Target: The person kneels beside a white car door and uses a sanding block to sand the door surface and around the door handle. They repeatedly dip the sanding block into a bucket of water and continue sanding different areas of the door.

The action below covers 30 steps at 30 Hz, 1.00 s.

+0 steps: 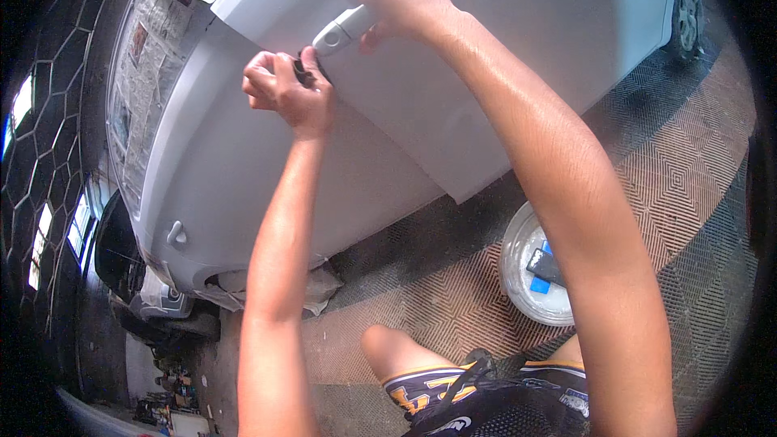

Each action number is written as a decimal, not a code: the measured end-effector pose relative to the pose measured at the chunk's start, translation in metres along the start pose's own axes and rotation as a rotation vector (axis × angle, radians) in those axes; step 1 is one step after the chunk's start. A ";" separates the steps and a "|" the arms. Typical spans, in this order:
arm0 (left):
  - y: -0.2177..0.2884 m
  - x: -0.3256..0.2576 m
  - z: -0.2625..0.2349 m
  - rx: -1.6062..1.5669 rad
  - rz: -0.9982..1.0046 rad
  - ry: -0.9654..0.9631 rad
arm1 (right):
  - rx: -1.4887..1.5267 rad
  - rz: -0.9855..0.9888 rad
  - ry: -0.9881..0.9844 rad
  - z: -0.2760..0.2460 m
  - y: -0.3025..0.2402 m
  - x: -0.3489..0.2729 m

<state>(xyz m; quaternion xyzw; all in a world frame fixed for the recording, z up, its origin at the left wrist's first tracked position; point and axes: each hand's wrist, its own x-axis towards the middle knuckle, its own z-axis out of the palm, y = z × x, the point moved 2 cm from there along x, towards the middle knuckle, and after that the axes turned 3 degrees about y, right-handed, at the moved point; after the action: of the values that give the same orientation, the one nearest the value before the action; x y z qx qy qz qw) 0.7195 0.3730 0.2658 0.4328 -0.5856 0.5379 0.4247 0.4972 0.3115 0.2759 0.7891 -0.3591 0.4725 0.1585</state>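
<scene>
A pale grey car door with a matching handle [344, 31] fills the upper middle of the head view. My right hand [405, 2] is wrapped round the handle's grip, with part of the bar showing on either side of it. Near the handle's left end, by the round keyhole, is my closed left hand [290, 95]. A small dark, thin piece [303, 73] is pinched between its thumb and fingers; its kind I cannot make out. The door's lower edge stands out from the panel beside it.
Newspaper [137, 73] masks the car's windows at the left. A round white bucket [518, 299], holding dark and blue blocks, stands on the ridged tile floor [437, 299] near my legs. A wheel [688, 12] shows at the far right, and clutter [174, 392] at lower left.
</scene>
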 end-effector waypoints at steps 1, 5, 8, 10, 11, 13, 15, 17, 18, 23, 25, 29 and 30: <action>-0.001 0.010 0.000 -0.009 -0.055 -0.018 | -0.035 0.022 -0.050 -0.001 -0.002 0.004; 0.003 0.006 0.003 -0.022 -0.043 0.004 | -0.005 0.035 -0.031 -0.001 -0.001 0.003; -0.012 0.051 0.002 -0.158 0.366 -0.130 | -0.035 0.008 0.093 0.017 0.014 0.004; 0.000 0.064 -0.004 -0.091 0.531 -0.213 | 0.006 0.031 0.011 0.007 0.006 -0.005; 0.006 0.077 -0.005 -0.051 0.622 -0.241 | 0.016 0.048 -0.002 0.006 0.005 -0.002; 0.017 0.100 0.006 -0.103 0.655 -0.271 | -0.010 0.045 0.025 0.004 0.003 0.001; 0.024 0.105 0.003 -0.088 0.678 -0.338 | -0.010 0.047 -0.005 0.002 -0.002 0.002; 0.014 0.103 -0.001 -0.082 0.618 -0.392 | -0.003 0.045 -0.043 -0.005 0.000 0.001; 0.006 0.101 -0.006 -0.078 0.588 -0.420 | 0.002 0.045 -0.062 -0.007 -0.001 0.000; -0.005 0.019 -0.023 -0.064 0.264 -0.097 | -0.023 0.028 -0.019 -0.002 0.007 -0.008; 0.005 -0.006 -0.024 0.006 0.035 -0.008 | 0.014 0.030 -0.016 -0.009 -0.006 -0.001; 0.017 -0.012 -0.022 -0.021 -0.087 0.001 | 0.006 0.004 0.020 -0.005 0.001 -0.004; 0.019 -0.015 -0.019 -0.031 -0.116 0.006 | 0.002 0.001 0.029 -0.003 0.004 -0.005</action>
<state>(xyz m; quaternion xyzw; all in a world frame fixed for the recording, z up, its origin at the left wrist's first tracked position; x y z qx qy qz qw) 0.7057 0.3937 0.2474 0.4578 -0.5666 0.5043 0.4637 0.4911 0.3128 0.2727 0.7821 -0.3565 0.4845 0.1626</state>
